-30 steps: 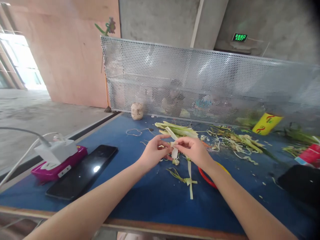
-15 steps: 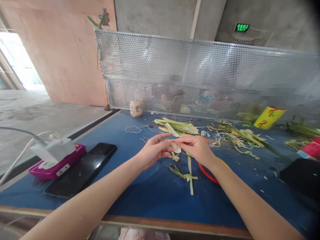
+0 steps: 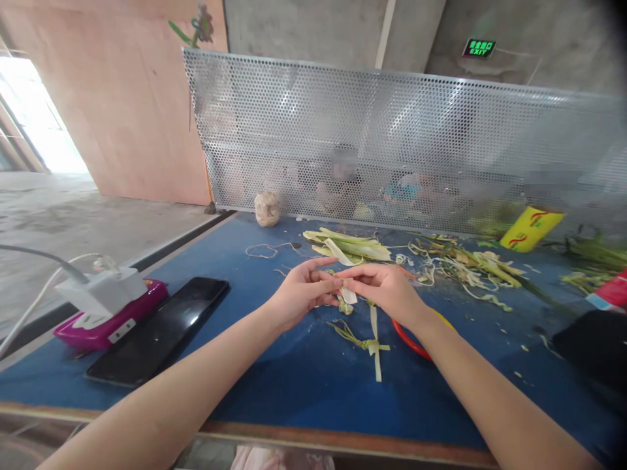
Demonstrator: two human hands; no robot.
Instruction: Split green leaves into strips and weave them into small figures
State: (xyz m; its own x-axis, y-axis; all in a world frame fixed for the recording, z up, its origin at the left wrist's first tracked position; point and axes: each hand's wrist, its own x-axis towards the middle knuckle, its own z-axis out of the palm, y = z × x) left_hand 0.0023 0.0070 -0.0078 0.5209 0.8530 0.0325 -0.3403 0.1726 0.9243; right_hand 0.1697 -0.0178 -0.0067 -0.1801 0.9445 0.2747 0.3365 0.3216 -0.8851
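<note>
My left hand (image 3: 302,292) and my right hand (image 3: 386,288) meet above the blue table (image 3: 294,385), both pinching a short pale leaf strip (image 3: 348,294) between their fingertips. The strip hangs down a little below the fingers. Just under the hands lie a knotted green-and-white leaf piece (image 3: 368,343) and a small scrap (image 3: 345,307). A red and yellow ring (image 3: 410,344) lies under my right wrist, partly hidden by it.
A pile of green leaves (image 3: 350,248) and shredded strips (image 3: 465,267) lies behind the hands. A black phone (image 3: 161,329), a pink box with a white charger (image 3: 105,307), a string (image 3: 267,249), a beige lump (image 3: 267,209), a yellow cup (image 3: 531,228) and a perforated metal screen (image 3: 392,143) surround the work area.
The strip has shortened between my fingers as the hands drew closer together; its long upper end no longer sticks out. The camera has shifted slightly.
</note>
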